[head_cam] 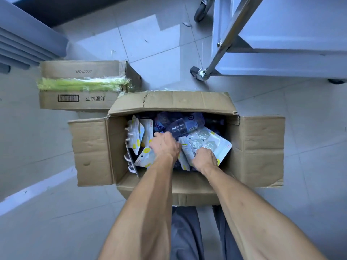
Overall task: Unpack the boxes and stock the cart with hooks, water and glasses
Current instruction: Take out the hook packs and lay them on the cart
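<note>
Both forearms reach into the box point(187, 102); left hand point(165, 145) and right hand point(204, 159) grip hook packs point(210, 141) (light, slippery card) by their near edges.

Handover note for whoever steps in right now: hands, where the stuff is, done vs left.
Left hand is down in the open box, among the hook packs; grip unclear.
Right hand holds hook packs at the box's near right.
Water bottle lies at the back of the box.
Second box is taped shut.
Cart stands at far right, shelves in view bare.
Left: all the stocking; no glasses seen.
</note>
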### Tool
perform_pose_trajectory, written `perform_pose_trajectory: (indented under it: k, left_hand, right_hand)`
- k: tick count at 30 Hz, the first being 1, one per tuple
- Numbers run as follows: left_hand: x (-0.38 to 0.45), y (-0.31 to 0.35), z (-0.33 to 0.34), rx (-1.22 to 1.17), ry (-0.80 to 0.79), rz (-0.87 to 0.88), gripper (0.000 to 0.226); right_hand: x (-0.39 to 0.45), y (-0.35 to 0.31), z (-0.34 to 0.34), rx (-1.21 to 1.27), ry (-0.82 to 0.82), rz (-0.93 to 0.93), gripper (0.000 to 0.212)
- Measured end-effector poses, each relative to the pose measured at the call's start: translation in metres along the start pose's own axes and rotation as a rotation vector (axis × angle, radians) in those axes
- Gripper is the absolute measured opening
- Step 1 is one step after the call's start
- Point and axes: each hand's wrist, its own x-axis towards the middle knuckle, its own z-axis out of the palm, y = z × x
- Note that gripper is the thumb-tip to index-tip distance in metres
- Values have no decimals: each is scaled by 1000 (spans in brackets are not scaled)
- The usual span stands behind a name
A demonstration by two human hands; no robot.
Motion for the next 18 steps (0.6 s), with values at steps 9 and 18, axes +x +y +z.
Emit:
perform_pose_trajectory:
  k: [9, 18]
  left_hand:
    - [-24, -11, 21, -103, -162, -143, 33]
    - [-76, -24, 78, 193, 63, -53, 39]
  right_hand:
    - [-23, 2, -24, 80, 389, -206, 24]
    - [-39, 24, 11, -412, 61, -381, 32]
